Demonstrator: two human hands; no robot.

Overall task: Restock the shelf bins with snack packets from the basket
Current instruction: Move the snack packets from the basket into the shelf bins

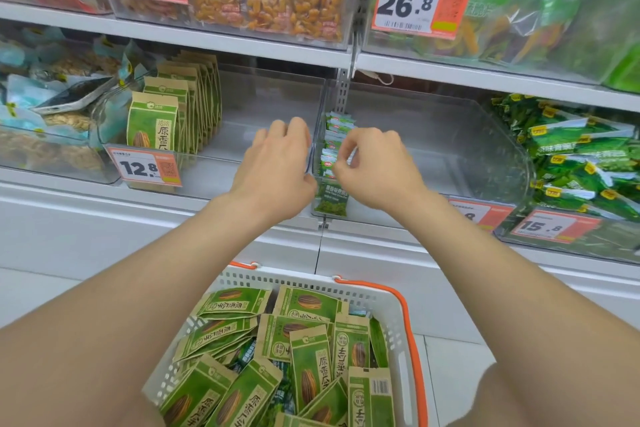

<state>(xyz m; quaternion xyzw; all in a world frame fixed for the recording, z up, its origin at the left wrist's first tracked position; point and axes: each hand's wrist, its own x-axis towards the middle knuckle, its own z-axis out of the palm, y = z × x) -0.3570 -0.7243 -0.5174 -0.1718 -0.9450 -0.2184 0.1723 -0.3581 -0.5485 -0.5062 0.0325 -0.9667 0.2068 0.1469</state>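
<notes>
Step in hand: tidying the row of small packets (334,146) just right of the shelf post (342,94), against the left wall of the clear bin (443,135) there.

- Right hand (375,166), right of the post: fingers curled, thumb and fingertips pinched on the near end of the row.
- Left hand (277,163), just left of the post: fingers curled over, thumb at the edge of the bin wall. Can't tell if it grips the wall or only rests on it.
- The front packet faces out at the bin front, below both hands.

How to do it well (judgement):
- Use a light pinch, since these packets look thin and floppy.
- Press the row back toward the post so each packet stands upright with its face forward.
- Steady the wall with the left hand so the bin doesn't slide.
- The bin is bare right of the row, so nothing props that side. Release slowly or the row may fan over.

Stock: the basket (294,279) sits well below the post, close to the person, full of loose seed packets (311,357). They look like the same kind as the standing packets (156,121) in the seed bin (263,97) left of the post. That bin is bare on the side nearer the post and probably gets filled next. Most of the restocking looks undone.
</notes>
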